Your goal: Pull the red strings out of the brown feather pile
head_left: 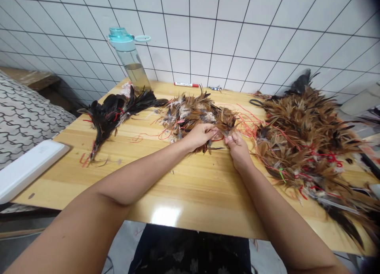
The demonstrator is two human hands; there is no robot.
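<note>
Brown feathers [227,119] stand between my two hands at the middle of the wooden table. My right hand [236,144] pinches the base of this small bunch. Just left of it, my left hand [203,135] has its fingers closed at the feathers' edge; what exactly they grip is too small to tell. Behind my left hand lies a loose pile of brown and pale feathers [187,112]. Red strings [247,121] trail from near my right hand toward the large heap of brown feathers [303,123] on the right.
Black feathers [108,112] lie at the left, near a bottle with a blue lid [132,62]. A red-and-white marker [186,84] rests by the tiled wall. A white device [32,167] sits at the table's left edge [56,203].
</note>
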